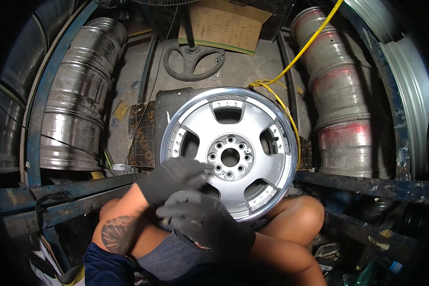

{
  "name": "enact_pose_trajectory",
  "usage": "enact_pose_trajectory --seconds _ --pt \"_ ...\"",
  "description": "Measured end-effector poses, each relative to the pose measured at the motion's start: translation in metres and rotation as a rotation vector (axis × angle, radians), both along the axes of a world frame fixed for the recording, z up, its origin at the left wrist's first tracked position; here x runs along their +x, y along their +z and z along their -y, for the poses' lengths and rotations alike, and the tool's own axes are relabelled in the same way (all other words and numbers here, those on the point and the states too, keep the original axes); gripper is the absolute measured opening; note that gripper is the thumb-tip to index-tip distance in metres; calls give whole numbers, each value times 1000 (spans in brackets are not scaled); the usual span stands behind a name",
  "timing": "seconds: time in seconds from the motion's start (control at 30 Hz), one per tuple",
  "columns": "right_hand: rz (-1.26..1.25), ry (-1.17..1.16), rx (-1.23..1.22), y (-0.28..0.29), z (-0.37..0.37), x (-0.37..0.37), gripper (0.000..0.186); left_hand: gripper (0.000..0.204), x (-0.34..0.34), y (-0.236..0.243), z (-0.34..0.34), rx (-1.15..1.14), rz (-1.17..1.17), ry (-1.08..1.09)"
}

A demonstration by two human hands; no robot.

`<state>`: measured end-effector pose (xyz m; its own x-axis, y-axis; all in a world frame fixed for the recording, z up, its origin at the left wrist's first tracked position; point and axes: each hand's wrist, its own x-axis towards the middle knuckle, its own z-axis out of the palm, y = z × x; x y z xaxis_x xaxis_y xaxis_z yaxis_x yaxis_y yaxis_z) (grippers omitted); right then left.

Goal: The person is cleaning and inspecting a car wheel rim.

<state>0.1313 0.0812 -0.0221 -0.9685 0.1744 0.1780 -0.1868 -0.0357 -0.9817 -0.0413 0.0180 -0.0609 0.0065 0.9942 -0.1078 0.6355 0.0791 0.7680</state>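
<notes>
A silver wheel rim [255,131] with a polished lip and a ring of bolt holes round its hub lies face up in front of me. My left hand [176,178], in a dark grey glove, reaches over the rim's lower left. Its fingers are drawn together, the tips close to the hub's bolt holes. Just below it, my right hand [202,217], gloved alike, is curled with its fingers toward the left, near the rim's lower edge. Whatever either hand grips is too small or hidden to name. Beneath the rim is a dark padded stand [169,102].
Stacked bare metal wheel barrels lie at the left [74,93]; others with red marks lie at the right [343,95]. Blue steel frames [35,119] flank both sides. A yellow hose [314,38] runs down beside the rim. Beyond stand a dark steering wheel [193,59] and a cardboard sheet [224,24].
</notes>
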Motion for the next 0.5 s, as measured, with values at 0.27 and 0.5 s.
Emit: enact_pose_trajectory --seconds 0.27,0.5 --pt "307 -366 -513 -9 -35 -7 32 34 -25 44 -5 -106 435 307" --pt "243 -522 -615 -10 -40 -13 43 41 -3 44 -10 -106 499 286"
